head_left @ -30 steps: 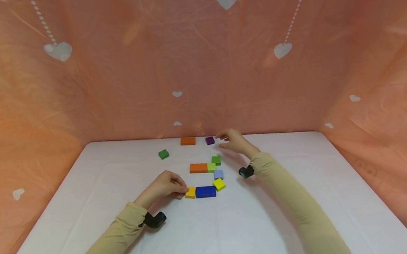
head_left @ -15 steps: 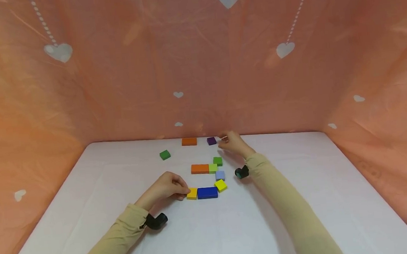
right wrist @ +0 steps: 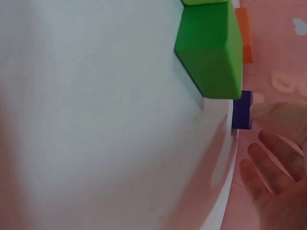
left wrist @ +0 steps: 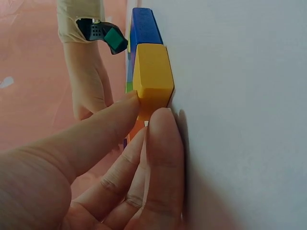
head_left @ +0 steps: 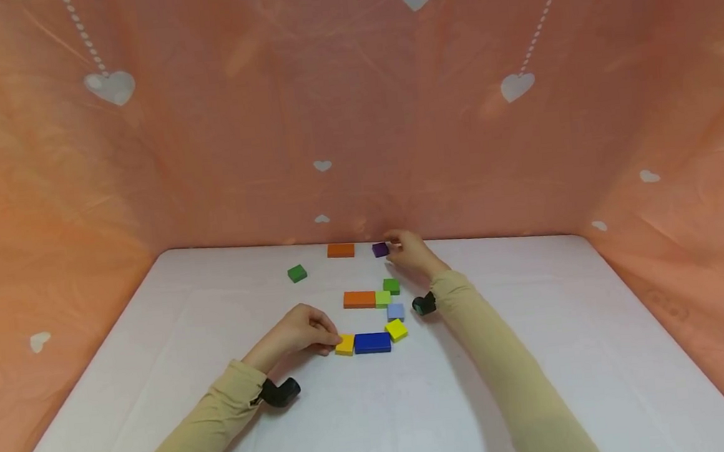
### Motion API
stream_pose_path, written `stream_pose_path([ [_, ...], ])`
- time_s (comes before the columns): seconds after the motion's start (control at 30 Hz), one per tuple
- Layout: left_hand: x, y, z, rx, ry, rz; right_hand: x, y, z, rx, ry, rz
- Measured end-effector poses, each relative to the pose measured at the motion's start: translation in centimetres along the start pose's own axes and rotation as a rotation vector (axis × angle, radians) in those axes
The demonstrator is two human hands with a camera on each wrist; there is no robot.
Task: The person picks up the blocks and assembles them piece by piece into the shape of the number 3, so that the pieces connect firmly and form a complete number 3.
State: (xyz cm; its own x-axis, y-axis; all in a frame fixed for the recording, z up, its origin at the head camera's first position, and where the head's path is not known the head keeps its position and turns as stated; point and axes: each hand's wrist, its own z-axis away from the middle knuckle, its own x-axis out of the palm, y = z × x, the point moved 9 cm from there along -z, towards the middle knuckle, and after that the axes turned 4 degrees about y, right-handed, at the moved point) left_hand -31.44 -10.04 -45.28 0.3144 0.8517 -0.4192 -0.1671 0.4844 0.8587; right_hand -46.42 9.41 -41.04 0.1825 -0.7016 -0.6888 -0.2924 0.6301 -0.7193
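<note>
My left hand [head_left: 300, 328] pinches the near end of an amber-yellow block [head_left: 345, 346] with thumb and fingertips. That block lies beside a long blue block [head_left: 373, 343], in line with it. At the table's far edge my right hand [head_left: 411, 253] reaches to a small purple block [head_left: 380, 250], fingers apart. In the right wrist view the thumb tip overlaps the side of the purple block [right wrist: 242, 110]. A bright yellow block [head_left: 396, 331] sits turned at the blue one's corner. Behind it come a light blue block [head_left: 395, 312], a lime block [head_left: 383, 299] and a green block [head_left: 392, 286].
An orange block [head_left: 359, 299] adjoins the lime one. Another orange block [head_left: 341, 251] lies at the far edge, left of the purple one. A dark green block [head_left: 298, 273] lies apart at the back left. A pink curtain [head_left: 233, 158] hangs behind the white table [head_left: 512, 313].
My right hand has moved left to the purple block, closing the gap between them. The left hand stays at the amber-yellow block. The head view has shifted slightly.
</note>
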Motion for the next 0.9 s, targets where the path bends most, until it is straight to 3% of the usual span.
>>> stream_pose_path([
  [0.13,-0.1,-0.1,0.0,-0.004,0.001,-0.002,0.4,-0.2,-0.1,-0.015,-0.007,-0.002],
  [0.5,-0.1,0.0,-0.1,0.006,-0.007,0.000,1.4,-0.2,0.1,0.072,-0.028,-0.072],
  [0.9,-0.1,-0.3,-0.4,-0.018,-0.024,0.031,1.2,-0.2,-0.1,0.012,0.018,0.030],
])
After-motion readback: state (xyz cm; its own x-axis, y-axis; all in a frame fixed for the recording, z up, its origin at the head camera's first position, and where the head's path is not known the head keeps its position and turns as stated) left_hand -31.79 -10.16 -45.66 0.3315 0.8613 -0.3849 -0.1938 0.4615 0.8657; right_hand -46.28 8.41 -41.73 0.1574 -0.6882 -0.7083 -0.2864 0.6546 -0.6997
